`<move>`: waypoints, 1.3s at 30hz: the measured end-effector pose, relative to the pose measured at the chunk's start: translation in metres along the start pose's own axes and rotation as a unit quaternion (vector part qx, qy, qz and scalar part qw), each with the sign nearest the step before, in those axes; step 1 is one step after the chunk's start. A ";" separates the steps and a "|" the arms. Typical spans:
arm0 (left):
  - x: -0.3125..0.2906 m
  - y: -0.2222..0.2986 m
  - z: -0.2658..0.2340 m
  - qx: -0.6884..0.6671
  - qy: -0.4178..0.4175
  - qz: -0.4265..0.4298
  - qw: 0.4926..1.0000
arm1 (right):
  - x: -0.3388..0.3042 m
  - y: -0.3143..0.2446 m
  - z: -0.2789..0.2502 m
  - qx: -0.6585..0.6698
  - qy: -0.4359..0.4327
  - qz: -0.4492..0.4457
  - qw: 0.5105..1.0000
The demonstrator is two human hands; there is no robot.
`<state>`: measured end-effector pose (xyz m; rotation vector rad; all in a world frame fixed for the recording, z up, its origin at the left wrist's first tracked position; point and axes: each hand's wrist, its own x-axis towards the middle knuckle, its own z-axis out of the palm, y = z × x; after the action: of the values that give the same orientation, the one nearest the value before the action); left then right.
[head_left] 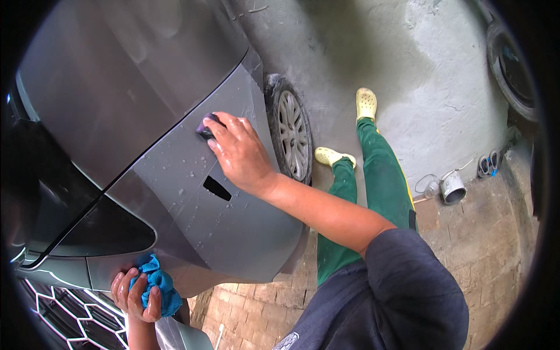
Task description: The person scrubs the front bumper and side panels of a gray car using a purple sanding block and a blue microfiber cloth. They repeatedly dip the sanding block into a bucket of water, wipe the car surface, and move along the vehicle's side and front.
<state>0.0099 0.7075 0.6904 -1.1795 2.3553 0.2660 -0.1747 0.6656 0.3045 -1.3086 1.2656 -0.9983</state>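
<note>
Several white hexagonal lines (pixel 73 312) are spread over a dark surface to the lower left of the grey panel (pixel 251 230), a matte section of car bodywork sprinkled with wet drops. Left of that panel, a dark triangular window (pixel 108 227) is set into the car. At the panel's lower left, below the window, a crumpled blue cloth (pixel 160 286) is gripped by the left hand (pixel 137 294), with the fingers curled around it; whether the car is touched by the cloth cannot be told.

On the upper part of the panel, near its dark seam, a small purple and black block (pixel 207 125) is gripped by the right hand (pixel 245 151) between thumb and fingers and appears to be rested on the surface. Below the block, the panel is pierced by a small black slot (pixel 217 188). The fingers of both hands are wet.

To the right of the panel, a silver spoked wheel (pixel 291 134) is seen, and farther right pale yellow clogs (pixel 366 104) and green trousers (pixel 382 172) are worn. Well to the panel's right, a whitish cylindrical container (pixel 452 188) is laid on its side, and farther right still a black tyre (pixel 506 70) is partly shown.
</note>
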 end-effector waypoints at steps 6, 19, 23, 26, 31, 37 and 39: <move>0.027 -0.013 0.001 -0.013 0.033 0.049 0.998 | 0.065 0.158 0.016 -0.088 0.072 0.171 0.979; 0.022 -0.021 0.004 -0.017 0.038 0.098 0.994 | 0.076 0.162 0.019 -0.078 0.021 0.189 0.979; 0.014 -0.013 0.004 -0.019 0.029 0.078 0.996 | 0.032 0.111 0.027 -0.070 -0.005 0.086 0.994; 0.005 -0.007 0.000 -0.011 0.027 0.058 0.998 | 0.018 0.065 0.011 -0.029 -0.026 0.106 0.994; 0.021 -0.019 0.005 -0.006 0.024 0.049 0.999 | 0.084 0.176 0.016 -0.080 0.022 0.224 0.971; -0.004 -0.006 0.004 -0.003 0.019 0.023 1.000 | -0.075 0.010 -0.012 -0.009 -0.059 0.073 0.996; -0.003 -0.006 0.001 -0.003 0.021 0.027 0.999 | -0.090 -0.002 -0.019 0.014 -0.073 0.071 0.995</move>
<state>0.0165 0.7060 0.6910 -1.1349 2.4269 0.2706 -0.2026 0.7521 0.3171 -1.2285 1.2106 -0.8038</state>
